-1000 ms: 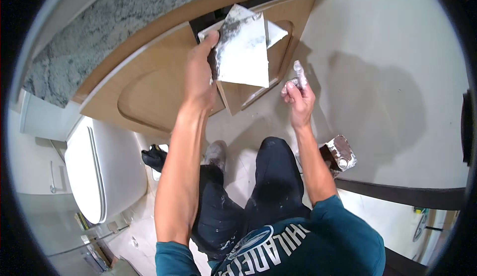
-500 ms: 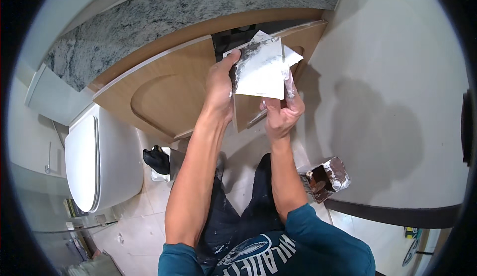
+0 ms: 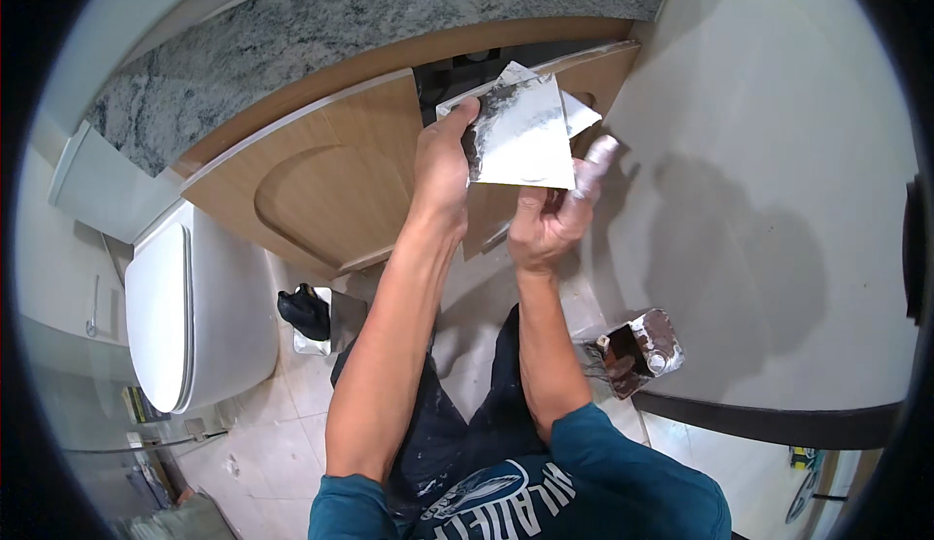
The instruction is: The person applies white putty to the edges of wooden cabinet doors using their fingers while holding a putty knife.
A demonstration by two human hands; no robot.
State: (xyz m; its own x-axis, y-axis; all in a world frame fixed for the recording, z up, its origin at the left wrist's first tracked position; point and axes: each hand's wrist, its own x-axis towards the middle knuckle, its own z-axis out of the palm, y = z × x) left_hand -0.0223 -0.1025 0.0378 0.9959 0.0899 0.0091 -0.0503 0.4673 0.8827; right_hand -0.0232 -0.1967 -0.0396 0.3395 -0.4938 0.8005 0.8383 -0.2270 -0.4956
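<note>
Two hands, head view: both bare, raised in front of the cabinet, at the plates.
Left hand (image 3: 443, 165): closed on the plates from their left side, thumb lying on the upper face; its other fingers are mostly hidden.
Top plate (image 3: 525, 141): flat, white, squarish, in the left hand; dark grey smears along its left and upper parts.
Second plate (image 3: 583, 114): flat, white, behind the top plate and turned at an angle, corners sticking out above and to the right.
Right hand (image 3: 550, 234): at the top plate's lower right corner, one finger stretched out past the right edge, thumb by the lower edge; cannot tell whether it grips anything.
White paste (image 3: 593, 165): coats that outstretched finger.
Cabinet door (image 3: 326, 175): light wood, curved raised panel, left of the plates; dark gap at its right edge.
Countertop (image 3: 389, 34): grey mottled stone, above the doors.
Toilet (image 3: 161, 316): white, lid down, far left.
Bin (image 3: 348, 318): on the floor beside the toilet, black bag (image 3: 305, 313) at its top.
Container (image 3: 630, 355): brown, boxy, white-smeared, right of the right forearm, near the wall (image 3: 749, 199).
Clothes: teal shirt (image 3: 632, 472), dark trousers (image 3: 452, 433) with pale specks.
Floor (image 3: 263, 452): pale tiles.
</note>
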